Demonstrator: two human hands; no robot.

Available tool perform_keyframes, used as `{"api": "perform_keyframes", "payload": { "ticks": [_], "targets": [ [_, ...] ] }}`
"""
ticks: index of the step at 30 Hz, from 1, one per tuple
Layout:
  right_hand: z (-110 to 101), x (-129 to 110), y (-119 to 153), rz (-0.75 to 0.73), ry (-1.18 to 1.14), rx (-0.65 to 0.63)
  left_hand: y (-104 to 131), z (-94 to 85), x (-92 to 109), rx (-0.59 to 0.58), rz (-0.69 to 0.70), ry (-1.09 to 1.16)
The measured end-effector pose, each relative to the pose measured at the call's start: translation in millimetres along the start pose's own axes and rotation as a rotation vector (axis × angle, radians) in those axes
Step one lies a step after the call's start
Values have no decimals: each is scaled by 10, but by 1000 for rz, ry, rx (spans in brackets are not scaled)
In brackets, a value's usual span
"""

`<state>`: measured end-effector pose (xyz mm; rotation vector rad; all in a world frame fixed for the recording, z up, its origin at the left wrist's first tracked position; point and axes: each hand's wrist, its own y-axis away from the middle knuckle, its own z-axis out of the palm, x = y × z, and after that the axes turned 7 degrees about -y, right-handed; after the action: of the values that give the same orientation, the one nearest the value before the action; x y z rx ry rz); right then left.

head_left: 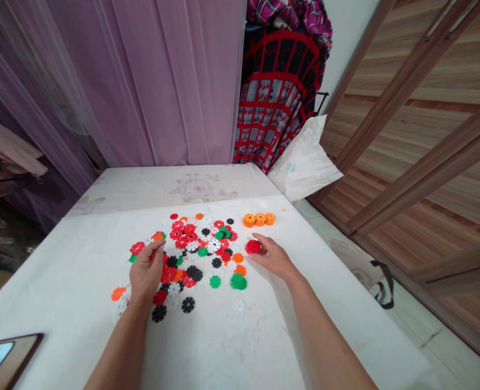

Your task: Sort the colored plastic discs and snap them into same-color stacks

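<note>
Red flower-shaped plastic discs (253, 247), seemingly a small stack, are gripped between the thumb and fingers of my right hand (270, 257), just right of a loose pile. My left hand (146, 268) is over the pile's left side, its fingers curled towards the thumb. A bit of orange shows between them; whether it is held or lies behind is unclear. Spread over the table are more notched discs in red, white, black (188, 304), green (215, 281) and orange (118, 293). Beyond my right hand, 3 orange disc stacks (260, 219) stand side by side.
A green disc stack (238, 281) sits at the pile's right. The white cloth-covered table (224, 352) holds a phone (12, 357) at the near left. A white bag (305, 162) is past the far right corner, wooden cabinet doors (419, 135) on the right, purple curtains (170, 81) behind.
</note>
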<state>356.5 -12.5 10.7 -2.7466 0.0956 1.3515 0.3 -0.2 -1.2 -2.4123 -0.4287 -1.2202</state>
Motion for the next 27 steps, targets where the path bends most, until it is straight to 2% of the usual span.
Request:
{"api": "perform_keyframes", "payload": {
  "ticks": [6,18,23,27],
  "targets": [
    [-21,-61,-36,18,145,-51,10,-9,25,-1,-2,1],
    [-63,-119,-49,17,112,-99,4,-8,33,0,-18,-28],
    [-60,-81,-51,35,128,-82,-2,5,14,7,-22,-2],
    [-60,-204,-42,3,165,24,2,10,12,15,-22,-8]
  ]
}}
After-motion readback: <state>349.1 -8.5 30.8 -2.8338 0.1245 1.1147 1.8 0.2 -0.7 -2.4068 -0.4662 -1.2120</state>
